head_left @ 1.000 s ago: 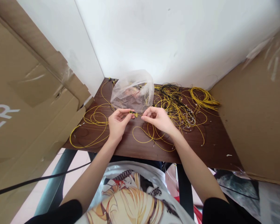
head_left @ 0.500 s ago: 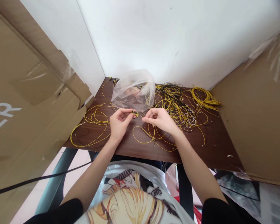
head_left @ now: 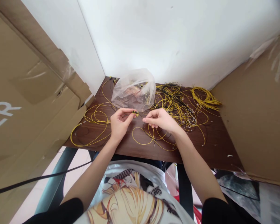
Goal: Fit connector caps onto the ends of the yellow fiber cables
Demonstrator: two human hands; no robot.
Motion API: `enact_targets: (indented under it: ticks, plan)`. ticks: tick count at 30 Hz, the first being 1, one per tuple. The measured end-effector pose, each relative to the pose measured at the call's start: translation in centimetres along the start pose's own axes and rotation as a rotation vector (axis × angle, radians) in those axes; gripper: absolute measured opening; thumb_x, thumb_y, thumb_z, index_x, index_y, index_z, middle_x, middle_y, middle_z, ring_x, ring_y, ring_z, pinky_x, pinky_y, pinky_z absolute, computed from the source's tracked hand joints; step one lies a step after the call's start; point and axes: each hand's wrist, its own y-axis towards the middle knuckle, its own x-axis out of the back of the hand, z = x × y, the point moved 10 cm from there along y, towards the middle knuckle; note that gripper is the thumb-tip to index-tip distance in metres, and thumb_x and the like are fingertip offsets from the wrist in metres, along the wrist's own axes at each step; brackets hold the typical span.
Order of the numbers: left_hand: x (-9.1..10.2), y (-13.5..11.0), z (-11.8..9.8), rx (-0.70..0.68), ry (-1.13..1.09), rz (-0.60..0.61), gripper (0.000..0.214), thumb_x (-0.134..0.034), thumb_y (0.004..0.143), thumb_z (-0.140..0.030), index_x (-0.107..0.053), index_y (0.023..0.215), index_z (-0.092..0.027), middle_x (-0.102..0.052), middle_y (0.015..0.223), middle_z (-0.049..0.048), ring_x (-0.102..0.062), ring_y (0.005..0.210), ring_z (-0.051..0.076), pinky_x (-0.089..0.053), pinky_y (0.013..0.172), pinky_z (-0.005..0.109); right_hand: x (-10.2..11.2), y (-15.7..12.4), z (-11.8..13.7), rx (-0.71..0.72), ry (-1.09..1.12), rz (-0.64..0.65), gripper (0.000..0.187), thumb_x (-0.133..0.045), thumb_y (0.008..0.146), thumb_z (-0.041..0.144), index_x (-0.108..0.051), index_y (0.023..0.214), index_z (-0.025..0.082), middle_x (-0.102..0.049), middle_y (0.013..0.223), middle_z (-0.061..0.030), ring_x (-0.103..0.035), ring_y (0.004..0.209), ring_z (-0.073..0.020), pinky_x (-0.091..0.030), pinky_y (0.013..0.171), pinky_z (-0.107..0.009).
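Note:
My left hand (head_left: 120, 124) is closed in a pinch on a small black-and-yellow connector (head_left: 135, 113), held just above the table in front of the plastic bag. To its right, my right hand (head_left: 160, 120) pinches a thin wire (head_left: 141, 116) that runs from the connector; the wire looks dark between the two hands. A loop of yellow wire (head_left: 143, 144) hangs or lies below my right hand. Left of my left hand, more loose yellow wire (head_left: 95, 117) lies coiled on the brown tabletop (head_left: 128, 150).
Behind my hands sits a clear plastic bag (head_left: 133, 91) with coppery and yellow contents. Tangled yellow and black wires (head_left: 171, 102) and a yellow coil (head_left: 204, 98) lie to the right. Cardboard (head_left: 37, 93) stands on the left, more cardboard (head_left: 254, 118) on the right, a white wall (head_left: 177, 40) behind.
Both hands have stayed almost in place. Between them the wire now looks dark where it looked yellow before. The yellow loop below has shifted slightly left.

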Motion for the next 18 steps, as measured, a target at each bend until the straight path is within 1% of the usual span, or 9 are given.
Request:
enact_targets:
  ticks: [4, 8, 12, 18]
  plan:
    - [-0.07, 0.02, -0.06, -0.007, -0.006, 0.007, 0.015, -0.073, 0.072, -0.019, -0.067, 0.085, -0.013, -0.072, 0.088, 0.0072, -0.07, 0.079, 0.017, -0.058, 0.078, 0.031, -0.04, 0.05, 0.24, 0.003, 0.05, -0.007, 0.023, -0.07, 0.069, 0.033, -0.064, 0.071, 0.011, -0.06, 0.055, -0.0015, -0.054, 0.049, -0.0081, -0.037, 0.043, -0.018]
    - [-0.16, 0.01, -0.09, -0.005, -0.011, 0.012, 0.016, -0.073, 0.072, -0.019, -0.067, 0.084, -0.012, -0.072, 0.088, 0.007, -0.07, 0.078, 0.016, -0.058, 0.076, 0.03, 0.2, 0.11, 0.56, 0.016, 0.041, -0.047, 0.019, -0.068, 0.07, 0.03, -0.065, 0.072, 0.011, -0.061, 0.058, -0.0017, -0.054, 0.049, -0.0075, -0.038, 0.044, -0.018]
    - [-0.21, -0.01, -0.08, 0.003, -0.024, 0.014, 0.016, -0.074, 0.071, -0.019, -0.067, 0.083, -0.013, -0.073, 0.087, 0.0068, -0.07, 0.076, 0.016, -0.058, 0.076, 0.029, 0.28, 0.32, 0.68, 0.057, 0.028, -0.076, 0.016, -0.067, 0.07, 0.027, -0.065, 0.072, 0.011, -0.062, 0.06, -0.0015, -0.054, 0.049, -0.0073, -0.041, 0.048, -0.02]
    - [-0.81, -0.13, -0.08, 0.026, -0.017, 0.058, 0.015, -0.074, 0.071, -0.019, -0.067, 0.083, -0.012, -0.073, 0.087, 0.0078, -0.07, 0.076, 0.016, -0.059, 0.075, 0.029, 0.41, 0.65, 0.59, 0.121, 0.016, -0.123, 0.021, -0.066, 0.073, 0.031, -0.066, 0.078, 0.012, -0.063, 0.063, -0.0022, -0.056, 0.051, -0.0089, -0.046, 0.052, -0.022]
